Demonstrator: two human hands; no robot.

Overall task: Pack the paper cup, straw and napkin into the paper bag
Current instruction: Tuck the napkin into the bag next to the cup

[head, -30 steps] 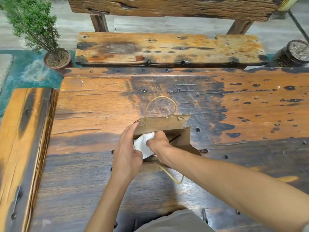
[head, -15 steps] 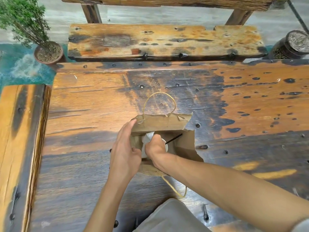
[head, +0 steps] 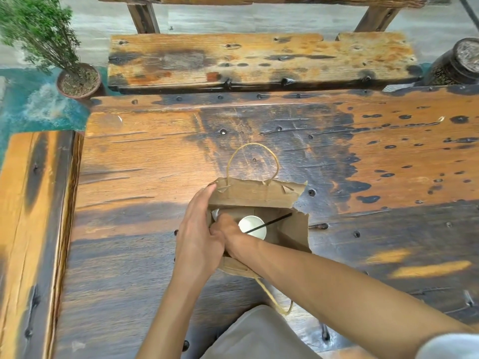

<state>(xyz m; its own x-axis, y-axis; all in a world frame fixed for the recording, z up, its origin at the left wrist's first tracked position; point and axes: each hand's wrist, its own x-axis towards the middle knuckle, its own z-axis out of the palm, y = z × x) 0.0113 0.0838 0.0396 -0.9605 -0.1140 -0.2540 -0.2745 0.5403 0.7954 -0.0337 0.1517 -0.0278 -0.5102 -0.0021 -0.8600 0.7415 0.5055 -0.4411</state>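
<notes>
A brown paper bag [head: 259,194] with a torn rim and twine handles stands open on the wooden table [head: 363,161]. Inside it a white paper cup [head: 255,225] stands upright, and a thin black straw [head: 274,221] leans out of it to the right. My left hand [head: 198,234] grips the bag's left wall. My right hand [head: 228,229] reaches down into the bag beside the cup, pressing the white napkin [head: 215,214], of which only a small corner shows at the bag's left side.
A wooden bench [head: 259,58] runs along the table's far side and another bench [head: 31,229] along the left. A potted green plant [head: 77,79] stands on the floor at far left, a dark jar [head: 458,63] at far right.
My right hand has pushed the napkin down deeper into the bag. The large white patch is now hidden, and the cup and straw have come into sight. The left hand still holds the bag.
</notes>
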